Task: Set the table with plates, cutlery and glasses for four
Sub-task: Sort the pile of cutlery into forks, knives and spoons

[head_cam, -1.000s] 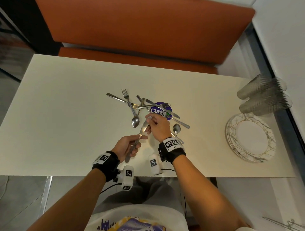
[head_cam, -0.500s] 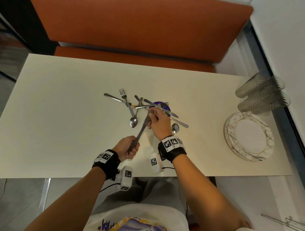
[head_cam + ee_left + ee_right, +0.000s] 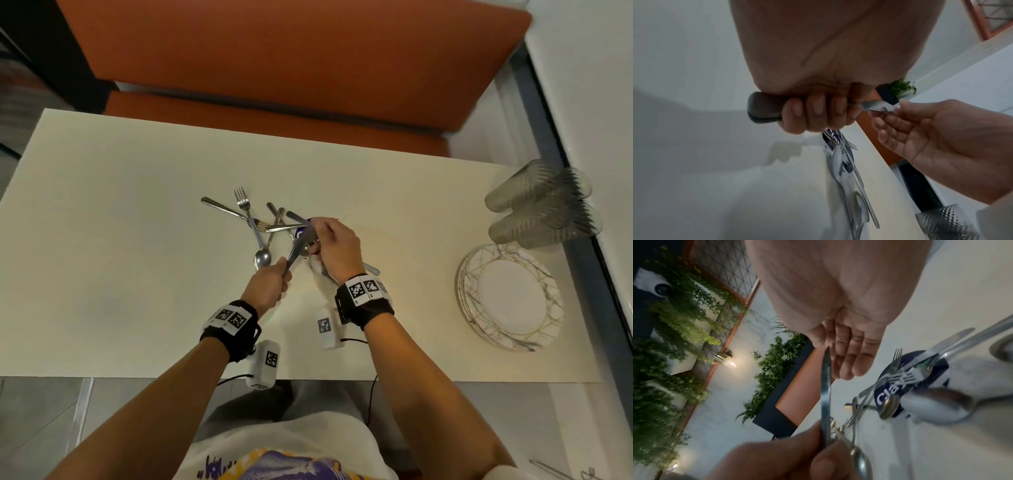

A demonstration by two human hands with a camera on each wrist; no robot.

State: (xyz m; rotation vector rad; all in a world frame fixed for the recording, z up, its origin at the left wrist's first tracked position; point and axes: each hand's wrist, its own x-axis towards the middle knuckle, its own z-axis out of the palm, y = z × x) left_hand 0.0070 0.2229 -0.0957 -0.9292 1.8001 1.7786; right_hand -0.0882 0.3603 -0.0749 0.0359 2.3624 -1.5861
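Observation:
My left hand [image 3: 272,282] grips the dark handle of a table knife [image 3: 300,245], fingers curled round it [image 3: 818,113]. The blade [image 3: 826,386] slants up and to the right. My right hand [image 3: 330,238] is at the blade's tip and pinches it lightly between thumb and fingers [image 3: 882,116]. Both hands hover just over the loose cutlery pile [image 3: 260,226] of forks, spoons and knives in the middle of the cream table [image 3: 120,257]. A stack of white patterned plates [image 3: 510,298] lies at the right edge. Textured glasses [image 3: 541,205] lie on their sides behind it.
A round purple label [image 3: 890,394] lies under the cutlery. An orange bench [image 3: 274,51] runs along the table's far side. A wall ledge [image 3: 599,102] borders the table on the right. My lap is at the near edge.
My left hand has closed round the knife's handle and lifted it toward the pile. My right hand slid along the blade to its tip.

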